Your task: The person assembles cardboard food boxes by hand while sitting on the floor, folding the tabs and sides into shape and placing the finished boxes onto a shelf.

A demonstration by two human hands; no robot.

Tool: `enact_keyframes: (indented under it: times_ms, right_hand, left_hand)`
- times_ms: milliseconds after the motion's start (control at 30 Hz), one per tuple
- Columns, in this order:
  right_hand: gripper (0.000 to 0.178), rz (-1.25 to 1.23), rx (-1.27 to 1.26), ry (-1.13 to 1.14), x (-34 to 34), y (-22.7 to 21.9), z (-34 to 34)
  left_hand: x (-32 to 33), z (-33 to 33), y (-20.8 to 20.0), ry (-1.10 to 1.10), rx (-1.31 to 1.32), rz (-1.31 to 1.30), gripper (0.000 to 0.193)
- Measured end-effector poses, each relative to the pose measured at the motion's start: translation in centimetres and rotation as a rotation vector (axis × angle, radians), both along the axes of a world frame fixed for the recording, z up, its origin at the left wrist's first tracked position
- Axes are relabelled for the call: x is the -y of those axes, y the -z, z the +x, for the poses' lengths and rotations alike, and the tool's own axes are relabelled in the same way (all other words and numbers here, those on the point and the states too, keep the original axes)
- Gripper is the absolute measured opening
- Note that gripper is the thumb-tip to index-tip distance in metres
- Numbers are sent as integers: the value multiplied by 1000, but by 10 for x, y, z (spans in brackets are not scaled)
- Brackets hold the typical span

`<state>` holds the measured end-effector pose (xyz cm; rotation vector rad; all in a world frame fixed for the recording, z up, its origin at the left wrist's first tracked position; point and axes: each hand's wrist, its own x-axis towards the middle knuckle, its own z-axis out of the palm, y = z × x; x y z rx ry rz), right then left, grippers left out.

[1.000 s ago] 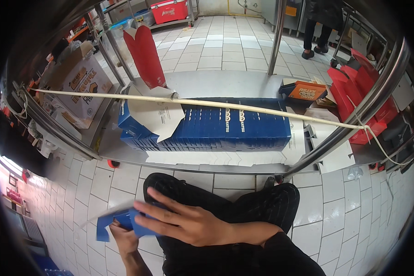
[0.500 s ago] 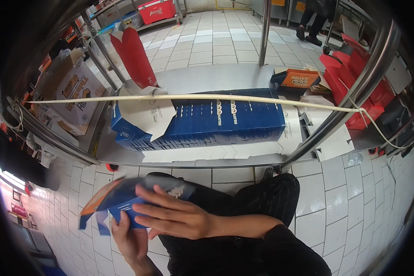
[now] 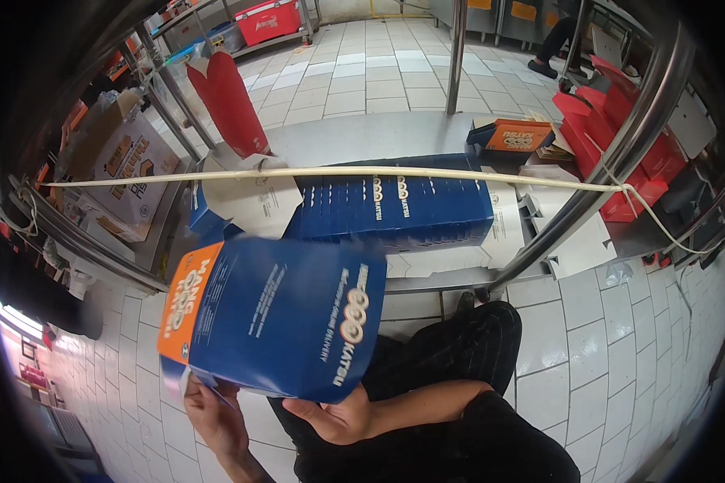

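Note:
A blue cardboard food box (image 3: 274, 314) with an orange end panel is tilted in front of me, its wide printed side facing up. Its near left corner, where small flaps fold inward, is pinched by my left hand (image 3: 219, 419). My right hand (image 3: 342, 414) grips the near right edge, the thumb along the bottom and the other fingers hidden behind the card. Beyond it, a long row of nested blue boxes (image 3: 435, 205) lies on the steel shelf. An unfolded white-sided carton (image 3: 254, 201) rests on that row's left end, partly covered by the box I hold.
A pale cord or strip (image 3: 427, 175) stretches across the rack between its steel posts (image 3: 596, 177). Red cartons stand at left (image 3: 227, 105) and right (image 3: 612, 137). An orange-and-blue box (image 3: 511, 135) sits at the shelf's back. A brown carton (image 3: 125, 181) is at left. A person's leg (image 3: 557, 44) shows far right.
The blue box has been raised and turned so its broad face shows. My right hand has moved from lying across it to gripping its near edge; the left stays at the left corner.

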<state>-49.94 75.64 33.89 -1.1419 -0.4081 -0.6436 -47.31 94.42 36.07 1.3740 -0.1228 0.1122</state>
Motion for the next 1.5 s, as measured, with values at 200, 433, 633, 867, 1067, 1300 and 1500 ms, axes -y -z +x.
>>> enact_keyframes:
  times_ms: [200,433,633,867,1067,1300,1500]
  right_hand:
    - [14,103,-193,-178,-31,21,-3]
    - [10,111,-211,-233,-35,34,2]
    - [31,-386,-120,-57,-54,84,9]
    - [32,60,-30,268,-12,30,75]
    - [33,-170,89,3,-3,41,59]
    - [7,-740,469,205,-23,59,45]
    - [26,-814,571,-238,6,-17,35]
  left_hand:
    - [35,-17,29,44,-149,-368,46]
    - [25,-17,53,211,-139,-441,52]
    - [0,-13,37,192,-99,-655,62]
    - [-74,-34,12,-248,36,-208,61]
    - [-24,-62,52,-460,-18,-105,57]
    - [16,-31,19,-741,155,397,44]
    - [-13,-25,-35,-385,-196,73,43]
